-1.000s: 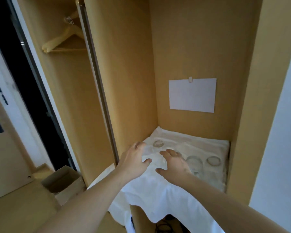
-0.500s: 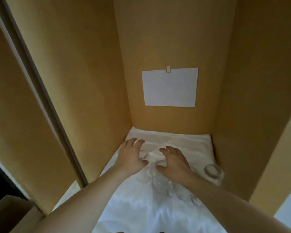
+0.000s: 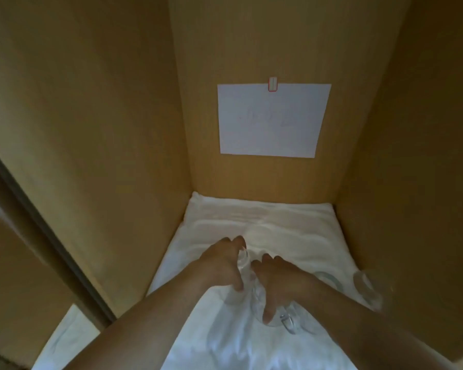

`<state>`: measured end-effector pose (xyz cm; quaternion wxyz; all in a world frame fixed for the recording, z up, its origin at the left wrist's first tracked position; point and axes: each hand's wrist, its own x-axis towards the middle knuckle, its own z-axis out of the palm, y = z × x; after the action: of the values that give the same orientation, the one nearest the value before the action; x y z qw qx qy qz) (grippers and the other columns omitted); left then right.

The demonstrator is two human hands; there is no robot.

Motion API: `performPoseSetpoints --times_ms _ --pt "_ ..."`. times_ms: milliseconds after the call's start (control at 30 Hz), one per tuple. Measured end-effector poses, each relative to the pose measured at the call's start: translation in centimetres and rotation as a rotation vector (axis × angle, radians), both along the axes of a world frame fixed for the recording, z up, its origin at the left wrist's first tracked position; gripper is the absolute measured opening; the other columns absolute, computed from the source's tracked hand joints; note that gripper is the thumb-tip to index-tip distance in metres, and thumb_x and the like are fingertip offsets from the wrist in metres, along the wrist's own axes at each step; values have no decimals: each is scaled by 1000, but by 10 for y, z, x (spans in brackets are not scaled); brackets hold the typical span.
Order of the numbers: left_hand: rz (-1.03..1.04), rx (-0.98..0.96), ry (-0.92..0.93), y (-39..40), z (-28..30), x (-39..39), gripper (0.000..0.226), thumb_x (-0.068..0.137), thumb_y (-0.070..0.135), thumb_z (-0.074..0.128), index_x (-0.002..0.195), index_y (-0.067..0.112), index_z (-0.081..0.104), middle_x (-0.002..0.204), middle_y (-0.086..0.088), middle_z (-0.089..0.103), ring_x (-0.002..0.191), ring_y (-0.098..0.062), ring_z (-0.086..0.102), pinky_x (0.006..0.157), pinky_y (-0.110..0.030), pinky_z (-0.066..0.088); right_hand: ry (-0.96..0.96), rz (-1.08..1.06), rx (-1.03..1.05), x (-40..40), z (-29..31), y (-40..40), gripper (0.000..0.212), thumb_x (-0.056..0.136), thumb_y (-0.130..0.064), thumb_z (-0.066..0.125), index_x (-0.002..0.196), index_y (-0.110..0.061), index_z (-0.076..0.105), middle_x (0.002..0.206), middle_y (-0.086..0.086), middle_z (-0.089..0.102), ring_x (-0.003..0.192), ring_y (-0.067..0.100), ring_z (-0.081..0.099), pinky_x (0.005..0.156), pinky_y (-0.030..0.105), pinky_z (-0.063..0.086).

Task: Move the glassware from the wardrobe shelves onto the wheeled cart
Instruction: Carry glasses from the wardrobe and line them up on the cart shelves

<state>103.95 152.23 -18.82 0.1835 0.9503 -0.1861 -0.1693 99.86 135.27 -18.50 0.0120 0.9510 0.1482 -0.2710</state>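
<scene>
While both hands sit deep in the wardrobe compartment, I read the grasp as already made on two pieces of clear glass. My left hand (image 3: 219, 265) curls its fingers round a glass (image 3: 242, 273) near the middle of the shelf, thumb down its near side. My right hand (image 3: 278, 281) wraps a second glass (image 3: 259, 303) just beside the first, thumb pointing toward me; the two pieces look close to touching, though the blur and transparency stop me from saying they do. Both stand on a white cloth (image 3: 265, 222) that covers the shelf from its back edge forward. More glassware waits near the shelf's right edge: one glass (image 3: 366, 287) against the right wall and a rim (image 3: 329, 280) just beside my right forearm. A further clear piece (image 3: 292, 320) lies near the front, under my right wrist; I cannot tell its shape.

I judge these pieces rigid, brittle and smooth, light enough for one hand each but apt to slip through a loose hold. Taking the body low, with fingers well round it, seems safer than pinching a rim. The cloth is soft and wrinkled, so a base could snag or tip as it lifts. My bigger worry is knocking the two held glasses together, or sweeping my right forearm into the ones at the right edge.
</scene>
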Motion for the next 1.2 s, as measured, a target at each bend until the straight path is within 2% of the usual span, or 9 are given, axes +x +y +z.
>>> performPoseSetpoints --times_ms 100,167,267,367,700,833,1000,1100,1200 --pt "-25 -7 -5 -2 -2 6 87 46 30 94 117 31 44 102 4 50 91 -18 57 72 -31 55 45 13 -53 4 1 -1 113 57 -40 97 146 -17 31 128 6 43 110 22 49 91 38 54" --pt "-39 -20 -8 -1 -3 8 84 45 30 92 114 31 44 98 5 49 87 -15 56 64 -28 50 45 -3 -60 4 0 1 111 56 -32 97 145 -17 32 120 3 41 102 18 47 78 34 54" --pt "-60 -41 -16 0 -3 10 81 45 30 91 111 32 44 97 6 49 86 -16 56 61 -27 46 5 -38 -23 3 -5 1 102 54 -26 96 139 -18 39 107 -3 40 92 14 48 57 26 43" --pt "-64 -52 -6 0 -1 9 80 49 28 92 113 31 44 97 5 47 85 -17 56 60 -28 44 -13 -68 0 0 -6 0 94 53 -23 94 132 -20 43 101 -5 40 89 12 50 53 25 40" --pt "-57 -119 -37 7 -7 3 83 52 23 92 121 28 46 96 6 42 88 -20 55 62 -28 44 -52 -74 -9 -6 -6 5 97 55 -26 93 137 -21 41 108 -3 40 94 14 45 55 23 34" --pt "-68 -151 -45 10 -12 -1 82 54 22 90 124 29 46 104 2 45 90 -22 56 64 -29 44 -98 -84 -27 -8 -7 6 96 54 -28 95 135 -24 43 109 -5 42 98 16 48 67 26 45" --pt "-129 -21 -65 14 11 -4 86 58 28 92 131 26 47 99 5 44 86 -20 55 60 -28 40 -103 -109 3 -15 3 7 94 51 -31 95 131 -25 46 104 -6 46 92 14 54 64 26 50" --pt "-128 23 -135 15 24 -14 83 58 28 91 129 27 49 95 9 44 79 -15 52 56 -28 37 -151 -143 47 -29 11 6 92 50 -37 94 129 -21 48 109 -3 51 96 16 57 78 36 58" --pt "-119 37 -206 14 45 -28 84 56 31 92 129 27 50 102 5 49 87 -21 54 58 -28 38 -225 -211 162 -48 28 -1 100 50 -43 92 136 -23 45 117 -4 51 104 17 55 86 36 56"
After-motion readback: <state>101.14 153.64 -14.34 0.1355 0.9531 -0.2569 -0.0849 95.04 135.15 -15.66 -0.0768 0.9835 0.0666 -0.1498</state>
